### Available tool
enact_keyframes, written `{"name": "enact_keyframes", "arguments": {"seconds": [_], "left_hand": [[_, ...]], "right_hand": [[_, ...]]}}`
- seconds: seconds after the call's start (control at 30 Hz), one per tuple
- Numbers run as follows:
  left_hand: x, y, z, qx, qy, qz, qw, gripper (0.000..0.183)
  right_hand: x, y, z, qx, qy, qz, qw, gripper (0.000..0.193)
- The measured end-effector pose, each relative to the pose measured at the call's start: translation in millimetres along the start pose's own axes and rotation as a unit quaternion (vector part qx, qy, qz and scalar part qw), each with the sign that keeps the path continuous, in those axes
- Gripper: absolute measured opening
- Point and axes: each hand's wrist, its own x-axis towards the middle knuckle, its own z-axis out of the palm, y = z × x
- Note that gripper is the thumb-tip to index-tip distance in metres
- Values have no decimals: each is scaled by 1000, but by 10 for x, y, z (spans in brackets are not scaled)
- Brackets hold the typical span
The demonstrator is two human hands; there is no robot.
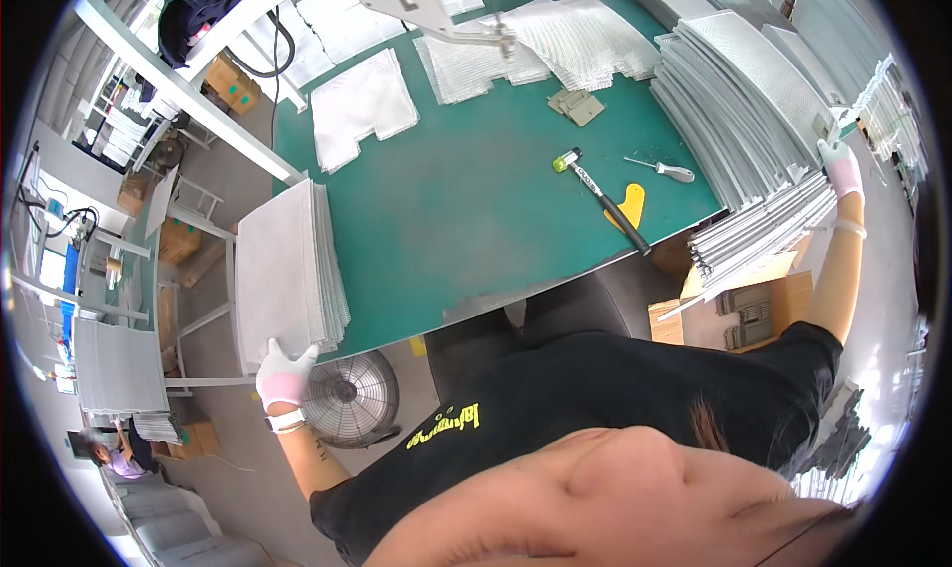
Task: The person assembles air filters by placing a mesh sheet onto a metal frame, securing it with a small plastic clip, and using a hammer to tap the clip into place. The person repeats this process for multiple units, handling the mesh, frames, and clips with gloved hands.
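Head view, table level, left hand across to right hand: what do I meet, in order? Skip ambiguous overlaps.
Left hand → pile of notched white sheets → hammer → screwdriver → tall sheet stack → right hand.

You're in a workshop, factory-floor sort: light assembly or sheet work. Evidence: your green-topped workbench [387,230], its surface scuffed dark. On it, a hammer [610,205], a screwdriver [674,172], a yellow scraper [635,202]. Pale flat panels stacked at your left [278,269] and right [729,96]. Beyond: cardboard cartons [179,240], an industrial-looking floor fan [349,393], a second person [124,460] near further stacked sheets [121,369].
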Motion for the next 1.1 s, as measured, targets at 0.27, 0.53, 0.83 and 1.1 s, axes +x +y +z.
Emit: {"name": "enact_keyframes", "arguments": {"seconds": [0.27, 0.53, 0.83, 1.1], "left_hand": [[-192, -895, -1216, -507, 58, 76, 857, 60], [-1059, 1564, -418, -181, 142, 354, 906, 68], [-368, 2706, -160, -4, -105, 477, 873, 68], [3040, 2835, -175, -8, 61, 114, 992, 55]], "right_hand": [[-944, -235, 1214, -44, 389, -298, 871, 42], [-2078, -1495, 2744, 253, 188, -692, 650, 41], [-1556, -2684, 4323, -89, -13, -717, 691, 55], [-1531, -3072, 4301, -50, -40, -775, 629, 56]]}}
